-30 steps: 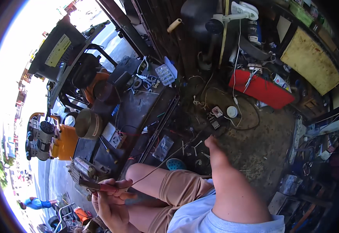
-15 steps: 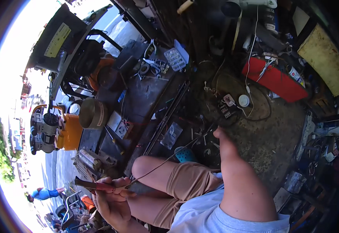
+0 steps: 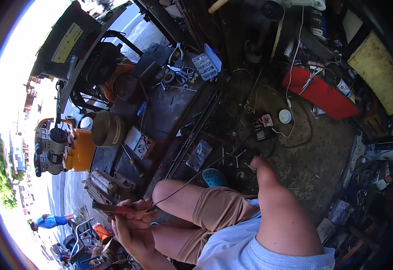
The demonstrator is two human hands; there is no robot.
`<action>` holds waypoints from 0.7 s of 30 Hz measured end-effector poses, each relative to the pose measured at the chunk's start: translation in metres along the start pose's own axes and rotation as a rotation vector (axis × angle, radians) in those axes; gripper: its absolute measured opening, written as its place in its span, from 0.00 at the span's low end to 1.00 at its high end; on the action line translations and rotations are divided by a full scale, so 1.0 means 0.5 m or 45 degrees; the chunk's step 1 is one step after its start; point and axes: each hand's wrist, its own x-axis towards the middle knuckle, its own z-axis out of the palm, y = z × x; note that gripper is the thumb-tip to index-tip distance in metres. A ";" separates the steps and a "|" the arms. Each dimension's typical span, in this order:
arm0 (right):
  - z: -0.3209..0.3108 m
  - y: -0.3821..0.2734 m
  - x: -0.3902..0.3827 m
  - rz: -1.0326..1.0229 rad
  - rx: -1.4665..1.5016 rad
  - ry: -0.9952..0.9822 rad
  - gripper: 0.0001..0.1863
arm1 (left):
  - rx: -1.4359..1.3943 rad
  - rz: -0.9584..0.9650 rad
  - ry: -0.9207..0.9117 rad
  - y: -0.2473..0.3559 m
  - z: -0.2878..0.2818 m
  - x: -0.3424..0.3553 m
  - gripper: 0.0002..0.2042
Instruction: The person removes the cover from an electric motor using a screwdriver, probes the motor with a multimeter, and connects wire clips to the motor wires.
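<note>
My left hand [image 3: 136, 229], at the lower left beside my knee, is closed around a tool with a red grip [image 3: 124, 210] and a dark flat end. I cannot make out its exact kind. A thin brown cord [image 3: 183, 186] runs from the tool across my thigh toward the floor. My right hand [image 3: 260, 163] reaches down low over the floor, its fingers bunched together. A small pale sliver shows at the fingertips; what it is stays unclear. Several thin metal pieces [image 3: 236, 158] lie on the floor left of that hand.
A dark outlet block [image 3: 260, 131] with a plug in it sits on the floor beyond my right hand, beside a white round lid [image 3: 285, 116]. On the bench at left lie a screwdriver [image 3: 136, 165], a round tin [image 3: 108, 129] and a parts box [image 3: 207, 65].
My right hand has shifted slightly down and to the right. My left hand still grips the red-handled tool, which has moved a little up and right.
</note>
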 end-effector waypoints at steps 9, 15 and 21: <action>-0.078 -0.011 -0.215 -0.585 -0.644 -0.130 0.22 | 0.566 -0.002 -0.458 -0.090 0.084 0.037 0.38; -0.231 -0.075 -0.364 -0.670 -0.016 0.368 0.19 | 1.261 0.281 -0.791 -0.210 0.116 0.030 0.32; -0.431 -0.130 -0.569 -0.690 0.380 -0.115 0.12 | 1.381 0.371 -1.156 -0.427 0.173 0.036 0.28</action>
